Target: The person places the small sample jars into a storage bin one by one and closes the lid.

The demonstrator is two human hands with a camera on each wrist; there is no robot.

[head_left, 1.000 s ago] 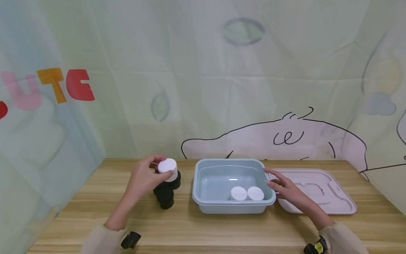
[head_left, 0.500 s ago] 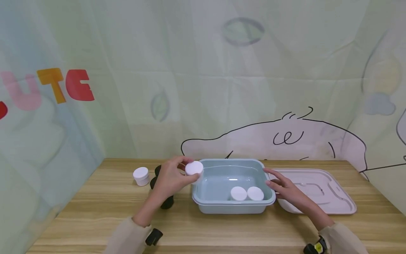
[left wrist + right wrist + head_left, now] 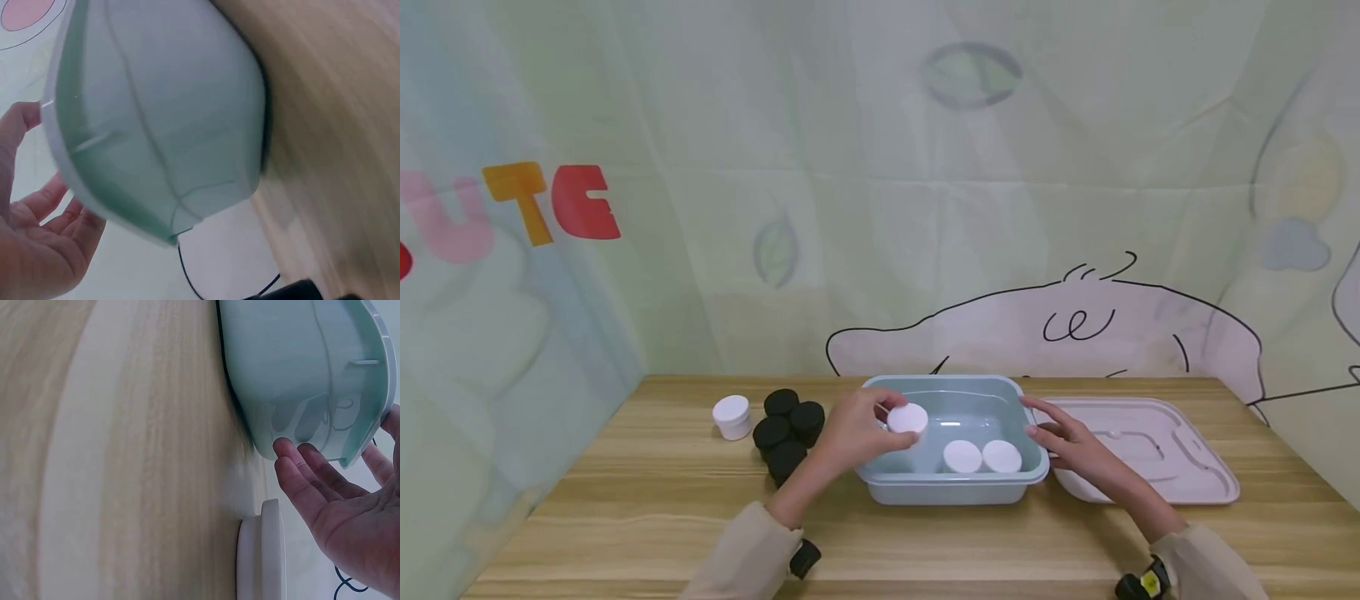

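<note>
A small white lidded jar (image 3: 907, 421) is pinched between the thumb and fingers of my left hand (image 3: 857, 429), over the left part of a light blue plastic bin (image 3: 951, 492). In the left wrist view the bin's outer wall (image 3: 181, 112) hides the jar. Inside the bin, near its front right, stand two white jars, a left one (image 3: 962, 457) and a right one (image 3: 1002, 457). My right hand (image 3: 1075, 446) rests at the bin's right rim. Its fingers (image 3: 306, 481) extend loosely along the outer wall in the right wrist view.
Left of the bin, several black-lidded jars (image 3: 782, 433) stand in a cluster on the wooden table (image 3: 625, 517). Farther left is another white jar (image 3: 732, 417). A pale pinkish lid (image 3: 1150, 450) lies to the right. A printed curtain (image 3: 880, 208) hangs behind.
My left hand has carried the white jar rightward, from above the black jars to over the bin. The black jars and another white jar have come into sight. The right hand stays at the rim.
</note>
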